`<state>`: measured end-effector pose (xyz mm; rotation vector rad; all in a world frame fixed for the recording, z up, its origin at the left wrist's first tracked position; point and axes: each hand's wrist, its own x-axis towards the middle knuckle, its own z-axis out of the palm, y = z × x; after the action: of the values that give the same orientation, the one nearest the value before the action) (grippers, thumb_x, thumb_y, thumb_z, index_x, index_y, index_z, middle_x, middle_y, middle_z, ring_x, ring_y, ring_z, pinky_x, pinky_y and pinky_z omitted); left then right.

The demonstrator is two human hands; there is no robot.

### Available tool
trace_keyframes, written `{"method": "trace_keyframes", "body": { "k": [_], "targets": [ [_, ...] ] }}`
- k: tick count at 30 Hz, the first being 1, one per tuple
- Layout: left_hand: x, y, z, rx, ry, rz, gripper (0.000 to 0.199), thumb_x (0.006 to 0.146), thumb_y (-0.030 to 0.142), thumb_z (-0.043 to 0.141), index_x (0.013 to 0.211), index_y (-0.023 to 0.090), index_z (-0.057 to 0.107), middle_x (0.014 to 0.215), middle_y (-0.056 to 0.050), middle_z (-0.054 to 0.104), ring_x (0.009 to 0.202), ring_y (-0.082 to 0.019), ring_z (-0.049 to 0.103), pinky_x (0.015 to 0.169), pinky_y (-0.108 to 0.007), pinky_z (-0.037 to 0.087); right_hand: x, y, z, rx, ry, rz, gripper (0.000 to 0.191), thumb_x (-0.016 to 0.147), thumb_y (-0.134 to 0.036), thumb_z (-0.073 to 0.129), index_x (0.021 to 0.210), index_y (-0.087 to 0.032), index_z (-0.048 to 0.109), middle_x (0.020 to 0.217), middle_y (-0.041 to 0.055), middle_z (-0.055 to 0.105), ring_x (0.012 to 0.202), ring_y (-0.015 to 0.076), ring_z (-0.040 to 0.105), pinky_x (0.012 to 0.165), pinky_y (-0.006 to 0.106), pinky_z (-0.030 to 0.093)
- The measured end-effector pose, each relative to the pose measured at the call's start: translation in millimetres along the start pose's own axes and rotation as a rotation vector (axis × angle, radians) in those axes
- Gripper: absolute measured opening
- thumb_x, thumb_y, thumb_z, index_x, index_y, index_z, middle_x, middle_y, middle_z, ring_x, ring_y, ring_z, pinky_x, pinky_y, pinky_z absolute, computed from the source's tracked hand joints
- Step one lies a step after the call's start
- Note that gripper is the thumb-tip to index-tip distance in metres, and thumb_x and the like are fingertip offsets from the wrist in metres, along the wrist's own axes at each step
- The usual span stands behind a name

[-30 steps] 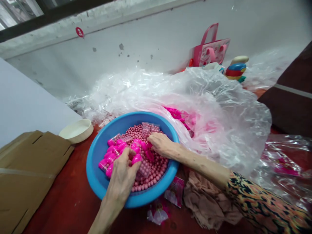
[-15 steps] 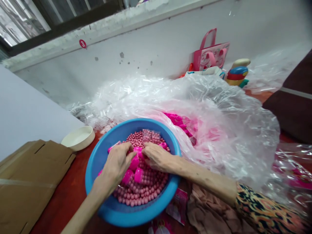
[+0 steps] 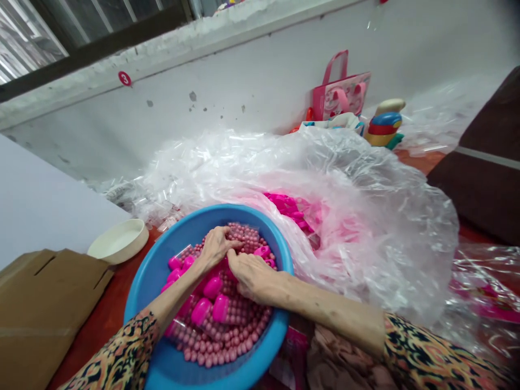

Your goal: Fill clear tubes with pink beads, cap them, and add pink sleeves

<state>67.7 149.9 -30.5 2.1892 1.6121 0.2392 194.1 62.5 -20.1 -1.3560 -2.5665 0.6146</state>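
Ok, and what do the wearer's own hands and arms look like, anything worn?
Left hand and right hand are both bare, no gloves. No watch or bracelet shows on either wrist; rings I can't rule out, as some fingers are hidden. Both forearms wear swirl-patterned fabric sleeves in black, peach-orange and pale yellow, ending short of the wrists.

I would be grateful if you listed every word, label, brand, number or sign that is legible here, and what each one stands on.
"3": on the round red sticker on the wall.
Too small or blurred to read: any print on the pink bag or the pink packets at right.
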Motion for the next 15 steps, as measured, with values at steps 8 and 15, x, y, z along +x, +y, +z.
{"method": "trace_keyframes", "body": {
  "k": [8,15],
  "targets": [
    [-26,-1,-25.6,-0.442,0.150,-0.068,0.027,0.070,0.038,0.067,0.063,0.013,0.059,0.056,0.004,0.057,0.054,-0.013,0.056,0.050,-0.024,0.043,8,14,7,0.323,0.103,0.020,0.011,0.083,-0.024,0.060,0.081,-0.014,0.058,0.084,0.0006,0.059,0.079,0.0150,0.057,0.074,0.034,0.046],
    [-143,39,-52.2,-0.678,0.276,-0.021,0.015,0.066,0.026,0.070,0.060,0.017,0.059,0.060,0.003,0.057,0.055,-0.012,0.052,0.050,-0.021,0.043,-9,8,-7,1.010,0.284,0.108,0.025,0.079,-0.037,0.055,0.068,-0.017,0.046,0.058,-0.0047,0.048,0.050,0.0073,0.044,0.048,0.021,0.035]
  ]
}}
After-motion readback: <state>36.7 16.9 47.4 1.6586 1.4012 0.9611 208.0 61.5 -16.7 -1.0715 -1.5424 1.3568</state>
